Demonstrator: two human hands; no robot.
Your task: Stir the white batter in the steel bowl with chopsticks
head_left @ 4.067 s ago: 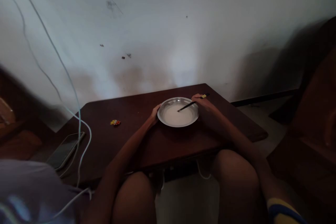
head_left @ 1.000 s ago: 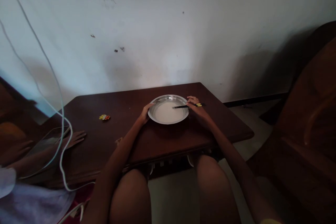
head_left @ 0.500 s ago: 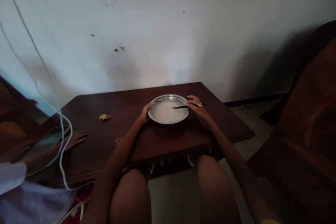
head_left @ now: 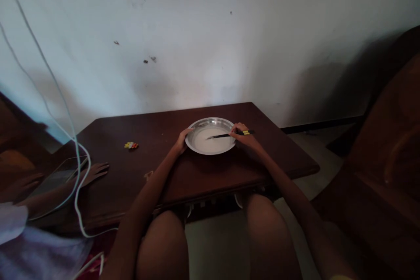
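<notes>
A wide, shallow metal bowl point(head_left: 211, 154) with a pale whitish inside stands on the dark wooden table point(head_left: 210, 179); I cannot tell whether the white is liquid. My left hand point(head_left: 183, 138) grips its left rim, thumb on top and fingers mostly hidden beneath. At the right rim, my right hand point(head_left: 243, 134) pinches a slim black-handled utensil point(head_left: 224, 135) with yellow bands near its rear end. The utensil slants left over the bowl, its light tip near the middle of the white area. The tip is too small to tell its kind.
A small yellow-and-red item point(head_left: 131, 145) lies left on the table. Further left, another person's hand point(head_left: 95, 174) rests beside a flat, screen-like device point(head_left: 62, 177). White cables point(head_left: 76, 183) hang across that side. A wall stands behind, and a wooden chair point(head_left: 377, 170) stands right.
My right hand has closed in on the bowl's rim, its fingers now tighter around the utensil. The utensil's tip has moved left and slightly down. My left hand stays at the rim.
</notes>
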